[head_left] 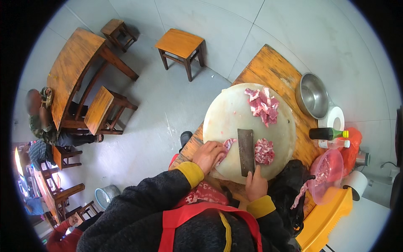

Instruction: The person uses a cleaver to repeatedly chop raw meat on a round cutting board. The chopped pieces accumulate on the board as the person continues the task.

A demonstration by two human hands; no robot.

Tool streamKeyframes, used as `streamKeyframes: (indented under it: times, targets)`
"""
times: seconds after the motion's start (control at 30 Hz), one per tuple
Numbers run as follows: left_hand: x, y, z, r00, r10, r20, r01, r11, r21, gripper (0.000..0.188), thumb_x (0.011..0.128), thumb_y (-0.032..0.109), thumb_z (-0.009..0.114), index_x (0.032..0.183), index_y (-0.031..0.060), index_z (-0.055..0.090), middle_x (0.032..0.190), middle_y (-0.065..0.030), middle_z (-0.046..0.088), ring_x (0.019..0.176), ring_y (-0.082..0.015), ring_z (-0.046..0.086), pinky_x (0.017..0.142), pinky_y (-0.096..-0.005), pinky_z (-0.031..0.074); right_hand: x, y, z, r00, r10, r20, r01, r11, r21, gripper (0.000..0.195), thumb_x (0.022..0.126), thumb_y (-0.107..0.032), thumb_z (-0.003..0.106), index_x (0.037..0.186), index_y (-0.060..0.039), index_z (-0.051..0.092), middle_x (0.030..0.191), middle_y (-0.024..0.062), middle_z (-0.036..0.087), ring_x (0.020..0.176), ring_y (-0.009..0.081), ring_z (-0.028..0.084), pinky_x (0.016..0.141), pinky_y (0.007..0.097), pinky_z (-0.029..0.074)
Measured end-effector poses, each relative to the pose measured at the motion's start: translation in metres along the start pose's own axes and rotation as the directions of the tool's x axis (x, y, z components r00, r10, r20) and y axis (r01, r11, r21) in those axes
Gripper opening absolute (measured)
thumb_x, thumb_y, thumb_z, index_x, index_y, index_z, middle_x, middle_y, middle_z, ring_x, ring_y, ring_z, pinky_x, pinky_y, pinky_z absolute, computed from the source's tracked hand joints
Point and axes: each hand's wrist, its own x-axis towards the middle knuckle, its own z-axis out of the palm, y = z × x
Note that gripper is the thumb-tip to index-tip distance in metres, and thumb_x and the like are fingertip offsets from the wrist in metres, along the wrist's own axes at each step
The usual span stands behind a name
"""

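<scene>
A round, pale chopping board (226, 107) rests on a wooden table. My left hand (207, 155) lies at its near left edge, its fingers on a strip of raw meat (229, 145). My right hand (256, 185) grips the handle of a cleaver (246, 151), whose broad dark blade is over the board. Just right of the blade sits a small heap of cut meat (264, 151). Larger raw meat pieces (263, 105) are piled towards the board's far side.
Right of the board stand a steel bowl (313, 96), bottles (327, 134), a pink basin with meat (337, 176) and a black plastic bag (288, 186). A yellow crate (327, 220) is at lower right. People sit at wooden tables (72, 60) on the left; stools (181, 43) stand about.
</scene>
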Motion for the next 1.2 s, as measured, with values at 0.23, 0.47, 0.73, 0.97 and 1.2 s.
streamKeyframes:
  times: [0.23, 0.47, 0.73, 0.97, 1.2]
  targets:
    - [0.000, -0.014, 0.044, 0.997, -0.030, -0.066, 0.023, 0.994, -0.108, 0.027, 0.080, 0.003, 0.068, 0.107, 0.0044, 0.066, 0.107, -0.0103, 0.064, 0.098, -0.0297, 0.062, 0.085, -0.0369, 0.052, 0.000, -0.017, 0.011, 1.000, 0.004, 0.017, -0.003, 0.999, -0.040, 0.032, 0.094, -0.022, 0.055, 0.118, -0.0012, 0.052, 0.070, 0.0293, 0.060, 0.067, 0.0498, 0.059, 0.060, 0.0591, 0.043]
    - [0.012, 0.001, 0.026, 0.984, -0.158, -0.086, 0.138, 0.971, -0.197, 0.020, 0.082, 0.005, 0.067, 0.102, 0.0032, 0.064, 0.106, -0.0098, 0.063, 0.104, -0.0297, 0.058, 0.087, -0.0375, 0.049, 0.005, -0.009, -0.004, 0.999, 0.045, 0.021, -0.044, 0.998, -0.048, 0.041, 0.095, -0.021, 0.053, 0.129, -0.0003, 0.045, 0.073, 0.0296, 0.061, 0.068, 0.0499, 0.059, 0.061, 0.0576, 0.045]
    - [0.011, -0.004, 0.038, 0.979, -0.166, -0.114, 0.137, 0.963, -0.233, 0.018, 0.082, 0.005, 0.069, 0.099, 0.0033, 0.064, 0.105, -0.0103, 0.062, 0.101, -0.0304, 0.057, 0.087, -0.0372, 0.048, 0.012, -0.021, 0.004, 0.998, 0.022, 0.051, -0.020, 0.999, -0.030, 0.035, 0.094, -0.018, 0.053, 0.123, 0.0008, 0.046, 0.074, 0.0295, 0.061, 0.071, 0.0497, 0.059, 0.062, 0.0573, 0.045]
    - [0.018, -0.003, 0.051, 0.951, -0.273, -0.145, 0.224, 0.932, -0.285, 0.014, 0.079, 0.003, 0.071, 0.087, 0.0030, 0.060, 0.092, -0.0128, 0.059, 0.088, -0.0318, 0.057, 0.077, -0.0384, 0.048, -0.011, -0.016, 0.002, 0.999, -0.009, 0.034, 0.011, 0.998, -0.066, 0.031, 0.093, -0.017, 0.055, 0.118, -0.0002, 0.047, 0.072, 0.0287, 0.061, 0.069, 0.0487, 0.060, 0.060, 0.0566, 0.045]
    - [0.014, -0.005, 0.058, 0.954, -0.233, -0.186, 0.191, 0.957, -0.218, 0.015, 0.078, 0.005, 0.071, 0.083, 0.0028, 0.057, 0.087, -0.0106, 0.056, 0.086, -0.0312, 0.056, 0.074, -0.0386, 0.047, -0.004, -0.020, 0.003, 0.981, 0.054, 0.189, -0.026, 0.989, -0.144, 0.032, 0.095, -0.017, 0.051, 0.120, 0.0003, 0.041, 0.070, 0.0282, 0.061, 0.067, 0.0486, 0.060, 0.059, 0.0562, 0.045]
